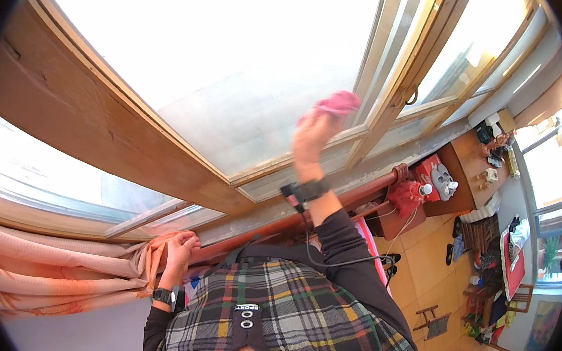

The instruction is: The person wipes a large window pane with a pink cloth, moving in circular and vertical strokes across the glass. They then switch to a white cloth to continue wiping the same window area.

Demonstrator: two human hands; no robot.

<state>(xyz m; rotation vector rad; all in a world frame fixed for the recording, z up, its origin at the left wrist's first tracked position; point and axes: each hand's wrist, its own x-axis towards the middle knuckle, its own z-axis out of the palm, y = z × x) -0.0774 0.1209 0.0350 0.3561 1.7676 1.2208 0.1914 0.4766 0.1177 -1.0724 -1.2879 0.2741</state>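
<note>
A crumpled pink cloth (338, 103) is in my right hand (310, 134), against or just in front of the large glass pane (246, 112); hand and cloth are slightly blurred. The wooden window frame (297, 164) runs below and to the right of that hand. On the left, my left hand (182, 253) has its fingers curled at the gathered edge of a peach-and-orange curtain (77, 270). Whether those fingers grip the fabric I cannot tell. Both wrists wear dark straps, and a cable (348, 265) trails from the right one across the sleeve.
A reddish wooden rail (370, 191) runs along the wall under the window. Beyond it are a red bag (406, 196), a red shoebox (425, 173) and a wooden cabinet (482, 165). A small stool (433, 323) and shoes are on the tiled floor (408, 299). A metal ring handle (412, 94) juts from the frame.
</note>
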